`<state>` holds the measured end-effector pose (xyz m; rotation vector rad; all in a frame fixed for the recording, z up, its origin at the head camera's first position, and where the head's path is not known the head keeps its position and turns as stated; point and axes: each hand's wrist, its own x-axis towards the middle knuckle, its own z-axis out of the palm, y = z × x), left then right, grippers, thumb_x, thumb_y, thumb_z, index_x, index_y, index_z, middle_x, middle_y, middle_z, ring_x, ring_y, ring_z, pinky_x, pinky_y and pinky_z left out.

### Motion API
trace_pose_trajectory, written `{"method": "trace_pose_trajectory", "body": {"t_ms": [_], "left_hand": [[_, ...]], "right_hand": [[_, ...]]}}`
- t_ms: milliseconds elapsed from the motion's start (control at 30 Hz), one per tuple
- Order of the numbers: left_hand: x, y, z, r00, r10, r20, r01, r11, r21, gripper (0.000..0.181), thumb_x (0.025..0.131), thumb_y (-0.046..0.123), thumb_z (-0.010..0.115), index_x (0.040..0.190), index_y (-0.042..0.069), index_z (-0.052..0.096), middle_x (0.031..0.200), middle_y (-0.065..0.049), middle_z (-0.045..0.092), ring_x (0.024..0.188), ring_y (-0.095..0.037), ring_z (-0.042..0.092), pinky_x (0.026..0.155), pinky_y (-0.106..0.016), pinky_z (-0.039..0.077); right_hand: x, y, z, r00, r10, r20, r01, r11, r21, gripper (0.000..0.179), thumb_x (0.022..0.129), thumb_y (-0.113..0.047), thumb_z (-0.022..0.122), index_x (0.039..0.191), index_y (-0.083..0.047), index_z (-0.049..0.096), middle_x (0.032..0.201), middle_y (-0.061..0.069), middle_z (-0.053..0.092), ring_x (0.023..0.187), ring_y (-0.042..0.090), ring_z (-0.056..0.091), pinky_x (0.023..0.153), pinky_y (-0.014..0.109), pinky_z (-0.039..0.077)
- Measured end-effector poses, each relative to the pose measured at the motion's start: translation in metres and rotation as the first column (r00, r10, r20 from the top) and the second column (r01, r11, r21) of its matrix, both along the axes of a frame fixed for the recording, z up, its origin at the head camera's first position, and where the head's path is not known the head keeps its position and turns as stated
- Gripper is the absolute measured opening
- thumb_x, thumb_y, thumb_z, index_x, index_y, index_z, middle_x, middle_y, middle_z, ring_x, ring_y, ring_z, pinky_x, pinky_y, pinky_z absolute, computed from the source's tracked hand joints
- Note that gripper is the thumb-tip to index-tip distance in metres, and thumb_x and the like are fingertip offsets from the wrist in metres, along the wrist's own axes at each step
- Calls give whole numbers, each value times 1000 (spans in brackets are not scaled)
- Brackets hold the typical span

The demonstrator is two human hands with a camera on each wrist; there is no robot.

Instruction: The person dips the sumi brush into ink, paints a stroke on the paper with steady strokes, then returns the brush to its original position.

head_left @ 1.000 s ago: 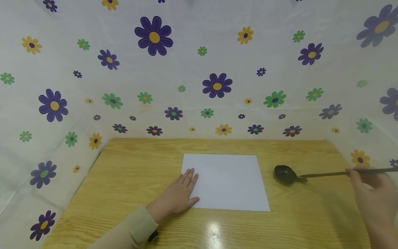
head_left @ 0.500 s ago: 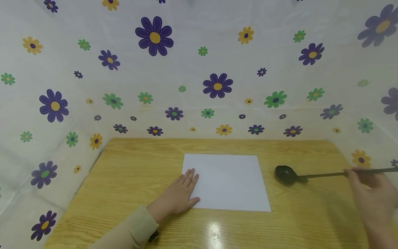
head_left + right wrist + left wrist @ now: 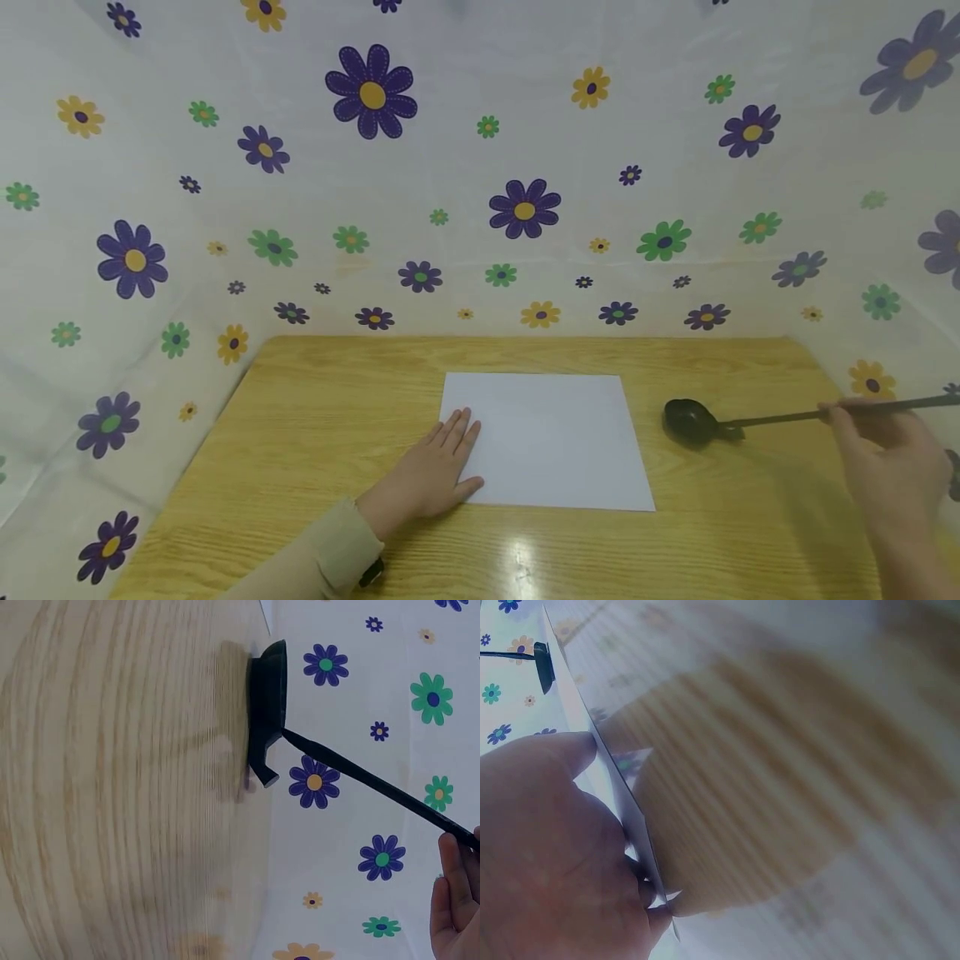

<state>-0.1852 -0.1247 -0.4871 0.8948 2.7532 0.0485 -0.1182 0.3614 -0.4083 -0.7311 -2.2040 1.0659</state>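
My left hand (image 3: 429,477) rests on the left edge of a white sheet of paper (image 3: 558,442), fingers straight and thumb spread. In the left wrist view the same hand (image 3: 562,847) lies along the paper's edge. My right hand (image 3: 892,467) holds a slim black brush (image 3: 780,418) at the far right, between thumb and fingers. The brush slants down to a small black dish (image 3: 688,421) with a short stub handle on its side. Seen from the right wrist, the brush (image 3: 375,784) has its narrow tip at the rim of the dish (image 3: 268,697).
A wood-grain table (image 3: 337,392) lies under everything. White cloth (image 3: 450,167) printed with purple, yellow and green flowers stands behind it and along both sides. The paper's right edge lies a short way left of the dish.
My right hand has shifted slightly left, and the brush's back end is a little higher. The dish, the paper and my left hand have stayed in place.
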Motion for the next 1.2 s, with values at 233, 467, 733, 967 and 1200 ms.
{"method": "trace_pose_trajectory", "body": {"t_ms": [233, 467, 733, 967, 1200], "left_hand": [[-1, 1, -1, 1000, -7, -4, 7, 1000, -3, 80, 111, 53, 46, 169, 3, 22, 178, -20, 13, 167, -34, 16, 135, -48, 25], [0, 1, 0, 1000, -9, -6, 9, 1000, -10, 80, 111, 53, 45, 169, 3, 22, 178, -20, 14, 166, -34, 16, 135, -47, 25], [1, 0, 0, 1000, -5, -11, 5, 1000, -10, 79, 111, 52, 46, 169, 3, 23, 178, -20, 14, 166, -34, 16, 135, -47, 26], [1, 0, -2, 1000, -5, -12, 5, 1000, -7, 79, 111, 52, 45, 169, 3, 22, 178, -19, 14, 167, -34, 16, 135, -48, 26], [1, 1, -3, 1000, -2, -18, 2, 1000, -10, 79, 111, 52, 46, 169, 4, 22, 178, -19, 14, 166, -34, 17, 134, -48, 26]], "right_hand": [[4, 11, -5, 999, 3, -38, -1, 999, 42, 28, 103, -13, 67, 96, -39, 69, 75, -55, 47, 73, -29, 45, 75, -3, 33], [6, 23, -2, 990, 47, -136, -43, 998, 36, 32, 104, -5, 63, 101, -36, 71, 85, -50, 53, 84, -27, 51, 86, -1, 40], [0, 22, 11, 942, 134, -308, -119, 991, 66, 35, 98, 7, 65, 87, -25, 73, 84, -41, 64, 79, -22, 61, 84, -3, 46], [-5, 10, 28, 966, 96, -238, -115, 991, -69, 22, 104, -3, 64, 97, -16, 80, 80, -40, 65, 92, -18, 60, 112, 11, 43], [-10, -4, 38, 962, 98, -256, -127, 987, -100, 20, 104, -4, 64, 100, -20, 74, 85, -39, 68, 86, -20, 64, 101, 5, 47]]}}
